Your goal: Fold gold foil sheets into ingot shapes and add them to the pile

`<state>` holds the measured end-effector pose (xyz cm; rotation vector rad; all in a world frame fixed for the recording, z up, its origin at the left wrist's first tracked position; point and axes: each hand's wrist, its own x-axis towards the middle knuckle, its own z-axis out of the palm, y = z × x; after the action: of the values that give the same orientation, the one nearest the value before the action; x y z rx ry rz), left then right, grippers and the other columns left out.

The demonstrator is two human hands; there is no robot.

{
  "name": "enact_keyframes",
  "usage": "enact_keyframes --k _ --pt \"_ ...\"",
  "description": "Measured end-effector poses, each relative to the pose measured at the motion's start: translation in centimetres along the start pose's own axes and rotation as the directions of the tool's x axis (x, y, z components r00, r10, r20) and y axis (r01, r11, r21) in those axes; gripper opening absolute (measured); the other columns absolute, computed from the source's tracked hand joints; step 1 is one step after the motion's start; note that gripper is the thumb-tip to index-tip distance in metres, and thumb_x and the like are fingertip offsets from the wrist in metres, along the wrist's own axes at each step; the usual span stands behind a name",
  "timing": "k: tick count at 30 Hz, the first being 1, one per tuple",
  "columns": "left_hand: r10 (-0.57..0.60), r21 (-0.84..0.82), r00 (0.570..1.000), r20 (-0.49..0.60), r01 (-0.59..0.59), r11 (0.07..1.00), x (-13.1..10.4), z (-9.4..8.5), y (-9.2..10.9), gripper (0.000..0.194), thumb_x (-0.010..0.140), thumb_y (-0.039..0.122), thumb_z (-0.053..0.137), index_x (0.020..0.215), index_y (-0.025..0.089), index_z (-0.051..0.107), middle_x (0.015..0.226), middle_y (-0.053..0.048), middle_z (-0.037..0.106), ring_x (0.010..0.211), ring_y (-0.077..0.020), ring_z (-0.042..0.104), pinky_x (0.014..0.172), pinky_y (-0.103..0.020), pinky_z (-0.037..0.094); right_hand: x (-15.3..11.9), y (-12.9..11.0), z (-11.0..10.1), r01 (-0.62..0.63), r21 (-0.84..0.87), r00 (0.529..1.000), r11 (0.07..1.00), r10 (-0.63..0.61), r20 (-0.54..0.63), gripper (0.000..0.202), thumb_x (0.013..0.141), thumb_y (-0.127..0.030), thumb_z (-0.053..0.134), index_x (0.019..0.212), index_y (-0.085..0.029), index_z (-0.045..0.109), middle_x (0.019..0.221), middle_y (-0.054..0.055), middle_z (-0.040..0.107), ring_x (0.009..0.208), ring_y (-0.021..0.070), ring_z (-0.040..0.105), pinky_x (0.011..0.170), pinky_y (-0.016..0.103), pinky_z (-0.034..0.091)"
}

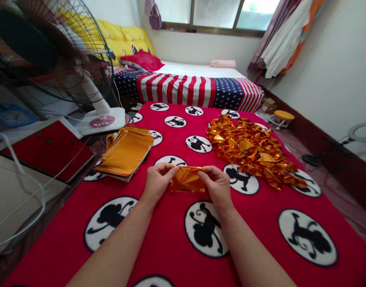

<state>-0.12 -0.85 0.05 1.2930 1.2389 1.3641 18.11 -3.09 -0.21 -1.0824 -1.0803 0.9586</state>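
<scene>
A sheet of shiny gold foil paper (pixel 188 181) hangs between my two hands, its upper edge folded over, just above the red cloth. My left hand (pixel 161 178) pinches the top left corner between thumb and fingers. At the top right corner, my right hand (pixel 215 181) grips the same sheet in a pinch. To the left lies a stack of flat gold foil paper (pixel 125 151). A heap of folded gold foil pieces (pixel 248 145) spreads over the cloth to the right.
A red cloth (pixel 159 243) with monkey prints covers the surface before me. An electric fan (pixel 101 119) stands at the left, beside a dark red box (pixel 51 147). Behind is a bed (pixel 183 89); a yellow stool (pixel 283 115) sits at the right.
</scene>
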Motion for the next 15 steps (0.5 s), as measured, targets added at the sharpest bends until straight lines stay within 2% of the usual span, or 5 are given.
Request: enact_keyframes --k 4,10,15 --pt "0.033 0.029 0.999 0.006 -0.033 0.999 -0.09 -0.03 0.25 0.018 0.071 0.031 0.075 0.072 0.014 0.074 0.067 -0.003 0.072 0.058 -0.0121 0.063 0.054 -0.019 0.048 0.17 0.08 -0.2 0.075 -0.019 0.997 0.997 -0.074 0.008 0.007 0.073 -0.025 0.076 0.072 -0.021 0.071 0.081 0.002 0.069 0.076 0.0162 0.063 0.071 0.028 0.05" --pt "0.079 0.049 0.997 0.02 -0.08 0.996 -0.25 0.11 0.54 0.016 0.071 0.029 0.074 0.07 0.013 0.073 0.067 -0.004 0.073 0.059 -0.0133 0.064 0.055 -0.02 0.049 0.07 0.16 -0.28 -0.013 0.019 0.997 1.0 0.014 -0.076 0.012 0.068 -0.026 0.08 0.073 -0.02 0.071 0.071 0.0 0.068 0.066 0.0139 0.061 0.064 0.026 0.048" --pt "0.097 0.06 0.995 0.022 -0.098 0.993 -0.27 0.1 0.36 0.015 0.072 0.028 0.074 0.071 0.014 0.073 0.07 -0.005 0.074 0.063 -0.0143 0.066 0.058 -0.021 0.051 0.15 -0.12 -0.06 -0.026 0.062 0.994 0.998 0.032 -0.1 0.018 0.064 -0.026 0.083 0.071 -0.02 0.068 0.069 -0.001 0.067 0.064 0.0125 0.06 0.062 0.024 0.048"
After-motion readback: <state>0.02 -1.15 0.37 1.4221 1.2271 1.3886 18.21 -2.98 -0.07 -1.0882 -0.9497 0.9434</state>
